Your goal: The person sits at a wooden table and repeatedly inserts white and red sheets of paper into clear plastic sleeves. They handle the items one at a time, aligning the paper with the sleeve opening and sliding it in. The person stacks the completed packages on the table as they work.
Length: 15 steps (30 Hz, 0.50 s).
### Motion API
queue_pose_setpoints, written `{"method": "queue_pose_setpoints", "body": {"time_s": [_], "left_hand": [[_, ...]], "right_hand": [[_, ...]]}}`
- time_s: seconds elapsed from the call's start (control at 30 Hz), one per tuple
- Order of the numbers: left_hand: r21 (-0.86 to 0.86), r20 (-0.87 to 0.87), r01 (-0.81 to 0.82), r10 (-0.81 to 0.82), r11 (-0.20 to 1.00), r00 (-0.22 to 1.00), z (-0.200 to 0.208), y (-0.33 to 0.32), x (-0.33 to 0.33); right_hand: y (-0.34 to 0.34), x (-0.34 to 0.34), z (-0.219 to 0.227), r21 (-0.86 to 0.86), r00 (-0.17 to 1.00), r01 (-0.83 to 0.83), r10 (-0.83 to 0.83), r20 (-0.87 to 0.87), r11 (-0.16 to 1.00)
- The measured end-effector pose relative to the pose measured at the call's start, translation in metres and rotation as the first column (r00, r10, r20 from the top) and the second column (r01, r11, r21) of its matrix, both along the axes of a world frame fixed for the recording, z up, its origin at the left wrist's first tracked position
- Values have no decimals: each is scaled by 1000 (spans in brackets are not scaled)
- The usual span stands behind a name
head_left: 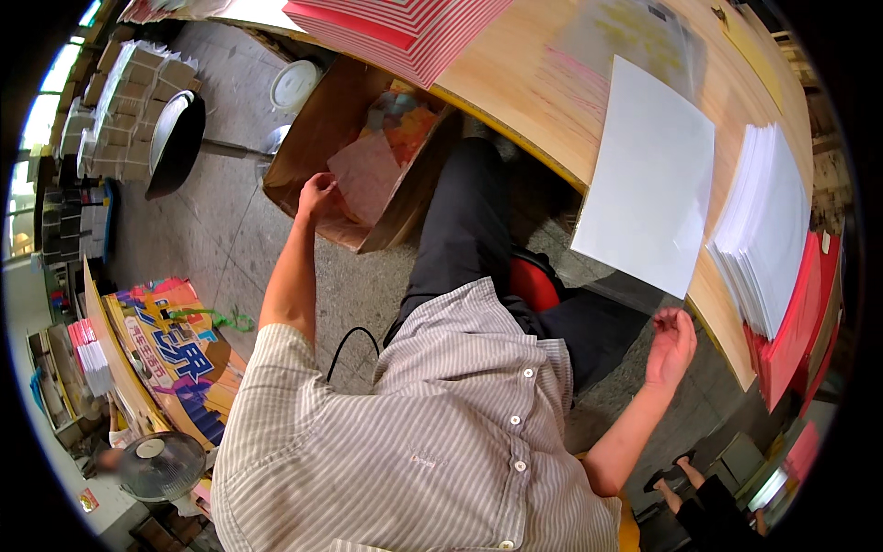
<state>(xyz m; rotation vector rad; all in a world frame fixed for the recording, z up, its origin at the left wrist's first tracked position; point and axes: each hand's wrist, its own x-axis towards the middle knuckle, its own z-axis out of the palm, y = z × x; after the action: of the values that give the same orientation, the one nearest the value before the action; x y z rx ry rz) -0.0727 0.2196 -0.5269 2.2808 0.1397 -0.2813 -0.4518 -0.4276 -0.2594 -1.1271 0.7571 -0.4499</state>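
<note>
Over the near left rim of an open cardboard box, my left hand hangs with loosely bent fingers and nothing visible in them. Beside its fingertips a thin pale pink sheet rests inside the box, partly over orange and multicoloured scraps. On the right, my right hand is raised with its fingers half curled and apart, apparently holding nothing. Just beyond those fingers is the lower corner of a large white sheet, which lies on the wooden table and sticks out past its edge.
Red-and-white striped stacked sheets stand at the table's far left. On its right are a stack of white sheets and red sheets. A white-lidded bucket stands beyond the box. A fan is at lower left; another person's legs show lower right.
</note>
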Motion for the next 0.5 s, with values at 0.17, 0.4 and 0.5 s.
{"method": "queue_pose_setpoints", "body": {"time_s": [0.17, 0.4, 0.5], "left_hand": [[270, 367, 51, -151, 962, 918, -14, 15, 10], [459, -46, 11, 11, 888, 999, 56, 14, 16], [472, 10, 14, -21, 881, 1000, 104, -29, 11]], "right_hand": [[2, 6, -2, 19, 1000, 3, -4, 28, 1000], [3, 8, -2, 24, 998, -18, 17, 62, 1000], [1, 5, -3, 3, 998, -10, 10, 62, 1000]]}}
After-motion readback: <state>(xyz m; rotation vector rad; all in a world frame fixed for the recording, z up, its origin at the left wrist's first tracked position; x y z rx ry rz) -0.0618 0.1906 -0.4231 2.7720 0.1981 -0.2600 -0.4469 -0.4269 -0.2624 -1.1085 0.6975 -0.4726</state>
